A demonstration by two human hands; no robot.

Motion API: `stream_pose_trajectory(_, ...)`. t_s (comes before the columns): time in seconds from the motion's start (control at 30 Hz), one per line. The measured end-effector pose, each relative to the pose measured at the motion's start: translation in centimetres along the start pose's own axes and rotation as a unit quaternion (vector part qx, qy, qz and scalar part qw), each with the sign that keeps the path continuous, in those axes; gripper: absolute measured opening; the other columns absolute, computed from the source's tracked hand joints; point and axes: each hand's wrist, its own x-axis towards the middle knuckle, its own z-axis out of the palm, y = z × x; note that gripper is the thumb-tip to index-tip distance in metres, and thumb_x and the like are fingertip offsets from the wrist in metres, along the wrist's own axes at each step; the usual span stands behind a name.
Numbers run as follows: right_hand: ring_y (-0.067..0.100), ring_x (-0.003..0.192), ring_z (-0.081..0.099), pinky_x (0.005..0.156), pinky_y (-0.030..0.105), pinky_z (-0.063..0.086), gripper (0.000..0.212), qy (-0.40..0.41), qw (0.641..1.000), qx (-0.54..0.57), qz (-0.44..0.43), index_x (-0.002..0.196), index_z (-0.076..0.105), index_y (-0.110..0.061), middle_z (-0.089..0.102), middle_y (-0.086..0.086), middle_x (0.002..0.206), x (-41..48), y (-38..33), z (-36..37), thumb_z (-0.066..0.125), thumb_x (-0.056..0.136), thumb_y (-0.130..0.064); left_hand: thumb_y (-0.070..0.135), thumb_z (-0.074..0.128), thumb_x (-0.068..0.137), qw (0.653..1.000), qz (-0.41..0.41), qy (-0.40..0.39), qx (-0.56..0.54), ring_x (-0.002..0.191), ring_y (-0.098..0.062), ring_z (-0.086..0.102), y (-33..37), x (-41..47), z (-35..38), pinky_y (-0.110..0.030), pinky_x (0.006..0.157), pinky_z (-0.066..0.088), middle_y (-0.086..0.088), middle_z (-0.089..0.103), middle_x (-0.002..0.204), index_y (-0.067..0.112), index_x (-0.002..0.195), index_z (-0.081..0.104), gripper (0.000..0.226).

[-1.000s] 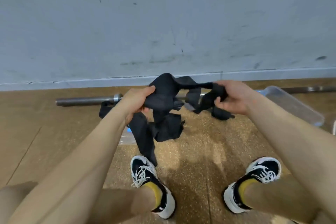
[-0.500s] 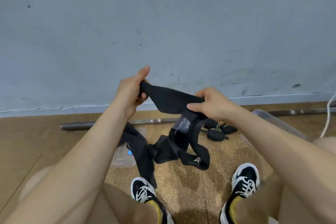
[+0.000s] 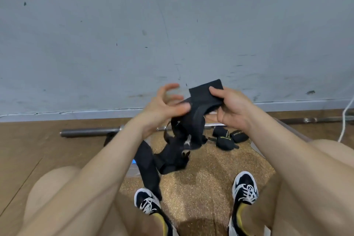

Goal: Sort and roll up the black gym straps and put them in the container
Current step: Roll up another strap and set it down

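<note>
Black woven gym strap: held up in front of the grey painted wall, between both hands; flat squared end uppermost.
Long axis: from that flat end down and leftward, across to the left hand, then hanging in a loose loop toward the floor.
Lower part of strap: running into the tangled heap of black straps on the speckled cork floor, ahead of the black-and-white shoes; by the look, not yet free of it.
Right hand: gripping, thumb on top of the flat end and fingers curled underneath; nearer the end to start a roll from.
Left hand: fingers spread and blurred, lower ones against the strap just left of the flat end; pinching or merely touching, cannot tell.
Next move, as judged: rolling from the flat end inward, right hand as anchor, left hand feeding length up from below; probably drawing the hanging part out of the heap first.
Rolled black straps with yellow lettering: lying on the floor beyond the heap, below the right hand, just beside one another.
Clear plastic container: off to the right, mostly hidden behind the right forearm; only an edge showing, near the rolled ones.
Risk: hanging loop snagging in the heap and dragging other straps up.
</note>
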Motion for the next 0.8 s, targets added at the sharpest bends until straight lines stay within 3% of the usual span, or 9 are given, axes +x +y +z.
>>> stream_pose_trajectory(0.07, 0.029, 0.091, 0.073, 0.077, 0.045, 0.061, 0.027, 0.031, 0.999, 0.03, 0.0, 0.125, 0.06, -0.006, 0.074, 0.016, 0.107, 0.5, -0.4, 0.8, 0.052, 0.102, -0.018, 0.013, 0.081, 0.078, 0.997, -0.008, -0.071, 0.033, 0.106, -0.011, 0.068, -1.5, -0.6, 0.8, -0.023, 0.083, 0.054, -0.003, 0.067, 0.124, 0.027, 0.128, 0.053, 0.059)
stream_pose_trajectory(0.13, 0.03, 0.088, 0.072, 0.074, 0.044, 0.061, 0.032, 0.052, 0.998, 0.038, 0.007, 0.128, 0.056, -0.004, 0.073, 0.018, 0.104, 1.0, -0.2, 1.3, 0.049, 0.103, -0.023, 0.006, 0.072, 0.087, 0.997, 0.005, -0.069, 0.045, 0.105, -0.015, 0.07, -1.7, -0.8, 0.8, -0.026, 0.082, 0.056, -0.006, 0.069, 0.12, 0.026, 0.128, 0.054, 0.049)
stream_pose_trajectory(0.2, 0.033, 0.093, 0.071, 0.079, 0.046, 0.06, 0.042, 0.035, 0.998, 0.042, 0.013, 0.133, 0.053, -0.004, 0.071, 0.02, 0.107, 1.4, -0.1, 1.7, 0.046, 0.103, -0.034, 0.008, 0.068, 0.09, 0.998, 0.027, -0.027, 0.053, 0.097, -0.023, 0.072, -1.2, -0.8, 0.6, -0.033, 0.081, 0.059, -0.012, 0.074, 0.107, 0.024, 0.13, 0.056, 0.045)
stream_pose_trajectory(0.3, 0.036, 0.107, 0.069, 0.099, 0.053, 0.049, 0.062, -0.046, 0.997, -0.032, 0.047, 0.127, 0.059, -0.007, 0.071, 0.017, 0.117, 1.1, -0.2, 2.2, 0.052, 0.093, -0.059, 0.017, 0.073, 0.088, 0.991, 0.052, 0.116, 0.049, 0.078, -0.018, 0.074, -0.8, -0.3, 0.2, -0.031, 0.07, 0.059, -0.006, 0.077, 0.081, 0.018, 0.118, 0.066, 0.03)
stream_pose_trajectory(0.37, 0.025, 0.104, 0.07, 0.091, 0.046, 0.054, 0.05, -0.092, 0.976, -0.192, 0.039, 0.115, 0.067, -0.018, 0.075, 0.004, 0.109, 0.5, 0.0, 3.1, 0.06, 0.087, -0.059, 0.027, 0.077, 0.085, 0.977, 0.058, 0.199, 0.056, 0.078, -0.017, 0.074, -1.0, 0.1, -0.2, -0.033, 0.072, 0.059, -0.002, 0.077, 0.081, 0.019, 0.099, 0.073, 0.017)
stream_pose_trajectory(0.47, 0.015, 0.088, 0.072, 0.069, 0.032, 0.058, 0.015, -0.086, 0.944, -0.317, -0.021, 0.106, 0.068, -0.02, 0.076, 0.003, 0.102, 0.3, 0.8, 4.6, 0.068, 0.092, -0.026, 0.035, 0.075, 0.086, 0.968, 0.038, 0.237, 0.074, 0.07, -0.016, 0.073, -0.7, 0.6, -0.7, -0.033, 0.065, 0.058, 0.0, 0.075, 0.072, 0.017, 0.079, 0.073, 0.019)
stream_pose_trajectory(0.57, 0.016, 0.077, 0.072, 0.058, 0.029, 0.058, 0.018, -0.034, 0.964, -0.254, -0.069, 0.11, 0.065, -0.014, 0.074, 0.006, 0.097, 1.1, 0.7, 4.7, 0.062, 0.095, -0.005, 0.032, 0.073, 0.088, 0.98, -0.002, 0.197, 0.011, 0.057, -0.011, 0.068, 0.4, 0.3, -1.0, -0.023, 0.053, 0.052, 0.0, 0.073, 0.065, 0.01, 0.076, 0.07, 0.025)
stream_pose_trajectory(0.7, 0.028, 0.095, 0.071, 0.082, 0.039, 0.06, 0.021, 0.049, 0.994, -0.079, -0.064, 0.114, 0.066, -0.006, 0.073, 0.013, 0.106, 2.6, -1.3, 3.0, 0.054, 0.097, -0.005, 0.013, 0.064, 0.093, 0.991, 0.005, 0.135, -0.021, 0.037, -0.006, 0.052, 2.0, -0.6, -2.3, -0.014, 0.04, 0.039, 0.002, 0.062, 0.048, 0.003, 0.077, 0.067, 0.019)
stream_pose_trajectory(0.8, 0.019, 0.061, 0.069, 0.05, 0.024, 0.056, 0.014, 0.03, 0.998, 0.048, -0.031, 0.1, 0.063, -0.003, 0.07, 0.008, 0.073, 1.9, -2.1, 2.1, 0.05, 0.098, -0.008, 0.014, 0.06, 0.093, 0.992, 0.046, 0.108, -0.034, 0.033, -0.009, 0.034, 2.6, -1.0, -4.3, -0.017, 0.037, 0.025, -0.001, 0.05, 0.046, 0.005, 0.072, 0.064, 0.023)
